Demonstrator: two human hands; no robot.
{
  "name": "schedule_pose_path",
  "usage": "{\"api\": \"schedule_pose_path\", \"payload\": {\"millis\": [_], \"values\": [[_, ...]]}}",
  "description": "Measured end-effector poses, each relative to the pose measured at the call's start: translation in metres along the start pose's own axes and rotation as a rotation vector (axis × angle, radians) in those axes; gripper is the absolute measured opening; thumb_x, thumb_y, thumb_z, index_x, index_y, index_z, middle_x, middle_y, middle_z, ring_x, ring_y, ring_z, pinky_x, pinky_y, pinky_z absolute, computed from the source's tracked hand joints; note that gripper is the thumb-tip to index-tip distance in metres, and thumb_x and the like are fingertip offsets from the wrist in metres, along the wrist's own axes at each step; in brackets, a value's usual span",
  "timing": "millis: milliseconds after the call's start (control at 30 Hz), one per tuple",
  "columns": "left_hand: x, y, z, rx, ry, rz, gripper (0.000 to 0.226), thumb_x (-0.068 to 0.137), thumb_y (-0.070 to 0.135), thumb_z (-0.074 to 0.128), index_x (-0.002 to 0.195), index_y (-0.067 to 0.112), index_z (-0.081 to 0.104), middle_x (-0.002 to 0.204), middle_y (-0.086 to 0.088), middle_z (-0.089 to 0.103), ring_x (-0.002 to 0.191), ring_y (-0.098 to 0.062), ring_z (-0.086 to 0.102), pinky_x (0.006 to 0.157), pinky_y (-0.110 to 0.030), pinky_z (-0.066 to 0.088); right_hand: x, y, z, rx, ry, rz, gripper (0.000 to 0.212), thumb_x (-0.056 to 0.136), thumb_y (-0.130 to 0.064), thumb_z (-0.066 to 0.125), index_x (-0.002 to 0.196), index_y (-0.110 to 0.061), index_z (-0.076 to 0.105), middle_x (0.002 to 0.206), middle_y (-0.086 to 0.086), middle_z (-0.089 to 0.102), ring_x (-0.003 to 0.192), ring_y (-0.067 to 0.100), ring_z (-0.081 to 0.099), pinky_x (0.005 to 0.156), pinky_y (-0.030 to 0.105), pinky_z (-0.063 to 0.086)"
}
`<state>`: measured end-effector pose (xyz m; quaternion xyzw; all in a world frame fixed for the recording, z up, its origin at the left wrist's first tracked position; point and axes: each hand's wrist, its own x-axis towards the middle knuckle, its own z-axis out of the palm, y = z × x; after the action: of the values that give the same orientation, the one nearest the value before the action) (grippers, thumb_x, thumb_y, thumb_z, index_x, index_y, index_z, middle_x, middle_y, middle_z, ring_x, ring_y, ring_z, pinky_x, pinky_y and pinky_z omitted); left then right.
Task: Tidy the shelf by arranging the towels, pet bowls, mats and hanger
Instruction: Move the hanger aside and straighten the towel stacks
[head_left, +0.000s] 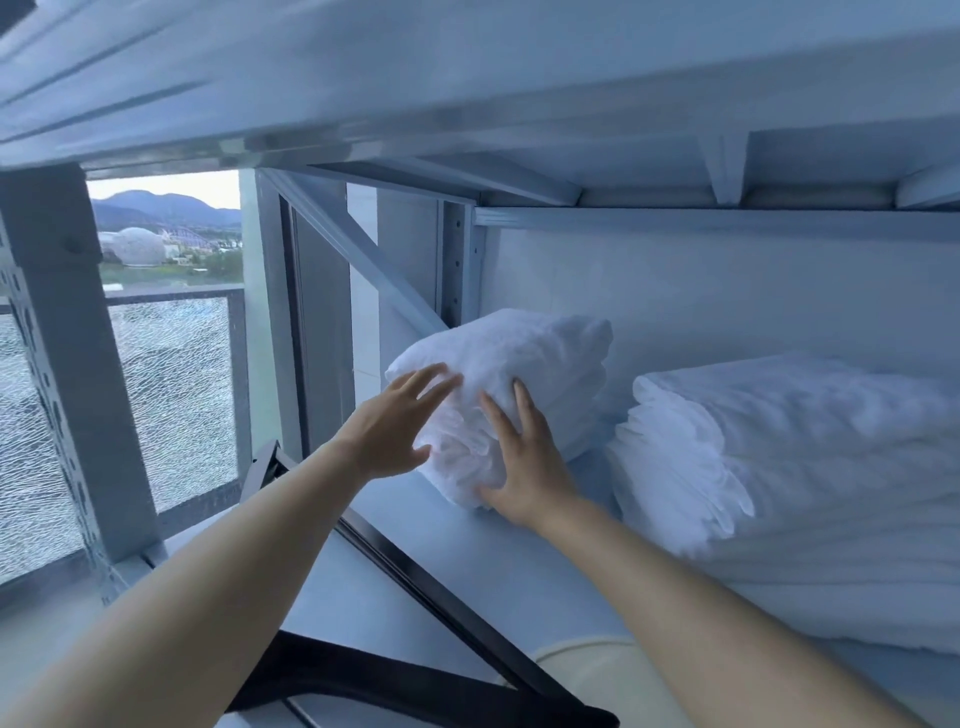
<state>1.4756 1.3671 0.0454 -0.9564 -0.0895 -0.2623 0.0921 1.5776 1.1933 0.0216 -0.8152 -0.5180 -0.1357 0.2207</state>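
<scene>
A small stack of folded white towels (530, 364) sits at the back left of the white shelf board (467, 561). My left hand (397, 426) lies flat against its left front side, fingers spread. My right hand (524, 467) presses flat on the stack's front face, fingers apart. Neither hand grips the cloth. A bigger stack of folded white towels (810, 467) lies to the right, apart from the small one. A black hanger (431, 587) lies across the shelf's front under my arms. A cream round rim, perhaps a pet bowl (613, 675), peeks out at the bottom.
The upper shelf (467, 93) hangs low overhead. A diagonal brace (358, 260) and perforated upright posts (457, 270) frame the left end. Beyond them a window shows a balcony rail with cracked glass (171, 395).
</scene>
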Motion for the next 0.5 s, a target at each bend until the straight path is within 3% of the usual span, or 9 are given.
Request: {"api": "schedule_pose_path", "payload": {"millis": [67,200,300,500], "values": [[0.001,-0.004,0.002,0.059,-0.003,0.013,0.094,0.075,0.017,0.070,0.148,0.029,0.012,0.155,0.001,0.014,0.140,-0.027,0.022,0.074,-0.039,0.057,-0.001,-0.001,0.001,0.003,-0.002,0.004,0.096,0.082,-0.029,0.064,0.148,-0.031,-0.005,0.152,0.003,-0.026,0.143,0.030,-0.003,0.115,0.039,0.021],[0.008,-0.004,0.009,0.150,0.011,-0.016,0.112,0.066,0.024,0.083,0.148,0.028,0.006,0.156,-0.004,0.009,0.141,-0.035,0.018,0.094,-0.045,0.049,-0.001,-0.001,0.000,0.001,0.006,-0.001,0.092,0.082,-0.027,0.064,0.148,-0.030,0.000,0.153,0.003,-0.022,0.142,0.029,-0.002,0.114,0.038,0.023],[0.013,-0.001,0.016,0.133,0.019,-0.025,0.124,0.059,0.027,0.086,0.144,0.035,-0.004,0.156,-0.003,0.011,0.139,-0.039,0.021,0.095,-0.052,0.046,-0.002,0.001,-0.002,0.019,0.028,-0.009,0.089,0.080,-0.028,0.066,0.147,-0.030,0.008,0.153,0.003,-0.016,0.142,0.026,0.001,0.113,0.036,0.026],[0.009,-0.002,0.020,0.012,0.064,-0.017,0.110,0.059,0.019,0.080,0.143,0.035,0.010,0.145,0.001,0.029,0.127,-0.033,0.034,0.087,-0.047,0.051,-0.003,0.008,-0.005,0.015,0.053,-0.041,0.084,0.078,-0.024,0.070,0.144,-0.029,0.019,0.155,0.003,-0.009,0.142,0.023,0.006,0.113,0.033,0.026]]}}
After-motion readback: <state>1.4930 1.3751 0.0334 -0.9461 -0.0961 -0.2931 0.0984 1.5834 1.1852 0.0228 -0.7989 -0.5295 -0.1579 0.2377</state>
